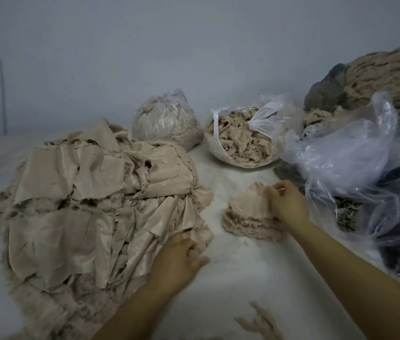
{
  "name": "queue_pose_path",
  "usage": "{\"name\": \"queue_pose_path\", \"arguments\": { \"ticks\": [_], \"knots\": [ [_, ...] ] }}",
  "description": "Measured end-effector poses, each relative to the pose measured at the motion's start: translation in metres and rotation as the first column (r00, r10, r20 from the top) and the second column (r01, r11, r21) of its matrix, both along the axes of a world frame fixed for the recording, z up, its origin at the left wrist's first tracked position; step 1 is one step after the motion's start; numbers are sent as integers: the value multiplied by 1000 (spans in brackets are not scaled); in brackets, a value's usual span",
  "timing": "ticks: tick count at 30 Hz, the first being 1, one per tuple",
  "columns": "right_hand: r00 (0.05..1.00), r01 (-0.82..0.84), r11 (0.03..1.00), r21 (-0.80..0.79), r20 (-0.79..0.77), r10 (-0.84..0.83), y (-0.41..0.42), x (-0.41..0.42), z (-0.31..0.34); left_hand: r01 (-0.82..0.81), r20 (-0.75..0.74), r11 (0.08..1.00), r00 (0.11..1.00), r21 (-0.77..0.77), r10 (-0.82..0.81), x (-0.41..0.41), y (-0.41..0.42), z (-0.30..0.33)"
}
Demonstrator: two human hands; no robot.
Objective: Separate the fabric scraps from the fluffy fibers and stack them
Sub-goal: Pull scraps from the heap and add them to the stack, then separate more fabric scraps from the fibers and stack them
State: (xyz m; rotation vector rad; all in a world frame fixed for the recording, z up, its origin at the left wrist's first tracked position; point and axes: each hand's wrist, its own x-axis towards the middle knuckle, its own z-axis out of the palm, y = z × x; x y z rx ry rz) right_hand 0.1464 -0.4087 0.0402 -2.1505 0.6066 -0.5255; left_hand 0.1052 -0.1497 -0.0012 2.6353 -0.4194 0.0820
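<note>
Item: fabric scraps (91,192), beige, thin woven cloth with frayed edges and tufts of fluffy fibers (54,307) clinging along the near and left margins. They lie in a large loose heap on the left of the white table (243,278).

Stack: a small pile of sorted pieces (250,217), just right of the heap, layered flat with ragged edges.

Handling, by the look of it: very light, limp, no stiffness at all; a piece should drape and fold when lifted. Not fragile, though fringes likely shed. Best taken by a pinch at a corner or clean edge, away from the fuzz, then laid flat.

Left hand (179,261): at the near right edge of the heap, fingers curled into the cloth; blurred, so whether it really pinches a piece I cannot tell.

Right hand (285,202): on the far right side of the stack, fingers bent onto the top piece, apparently holding its edge.

Nearby: a tied bag of fiber (164,119), an open bag of fiber (240,138), loose clear plastic (356,153) over dark material, a big fiber mound (390,77) at the far right.

Brands, labels, writing: none readable anywhere.
</note>
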Motion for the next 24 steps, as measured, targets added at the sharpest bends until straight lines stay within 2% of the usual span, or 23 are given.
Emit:
{"name": "queue_pose_path", "arguments": {
  "ticks": [1, 3, 5, 6, 8, 10, 12, 14, 15, 18, 20, 21, 23, 24],
  "knots": [
    [1000, 6, 993, -121, -1, -6, 0, -6, -3, 2, 11, 1000, 1000, 23, -2, 0, 1, 2],
    [991, 22, 957, -290, 136, 18, 9, -20, -5, 34, -25, 999, 999, -9, -34, 0, 0, 5],
    [957, -86, 954, -287, 244, 159, 29, -38, -9, 54, -149, 978, 985, -200, -85, -1, -6, 7],
    [949, -195, 959, -204, 208, 237, 43, -48, -15, 41, -200, 950, 974, -311, -108, -2, -9, 9],
    [930, -364, 919, 155, 0, 368, 73, -66, -22, 35, -246, 883, 955, -469, -169, -7, -13, 13],
    [896, -317, 803, 505, -120, 429, 90, -74, -23, 112, -185, 860, 955, -498, -232, -12, -14, 14],
    [874, -294, 662, 690, -86, 478, 97, -75, -19, 200, -112, 862, 953, -466, -282, -16, -14, 17],
    [851, -329, 547, 770, -8, 525, 102, -73, -14, 260, -88, 864, 941, -431, -327, -21, -14, 17],
    [849, -349, 539, 767, 15, 529, 106, -73, -14, 289, -80, 866, 934, -408, -349, -23, -13, 16],
    [868, -378, 670, 638, -8, 497, 114, -76, -19, 336, -55, 841, 917, -425, -394, -25, -9, 19],
    [858, -412, 671, 616, 15, 514, 112, -81, -21, 287, 54, 827, 953, -483, -299, -17, -3, 24],
    [835, -457, 655, 602, 35, 550, 111, -84, -23, 287, 138, 857, 958, -428, -252, -11, -1, 25],
    [780, -551, 642, 532, 57, 623, 111, -89, -27, 345, 239, 929, 921, -131, -308, 4, 1, 25],
    [769, -577, 648, 497, 62, 637, 111, -91, -29, 363, 239, 931, 903, 25, -358, 10, 0, 23]
  ]
}}
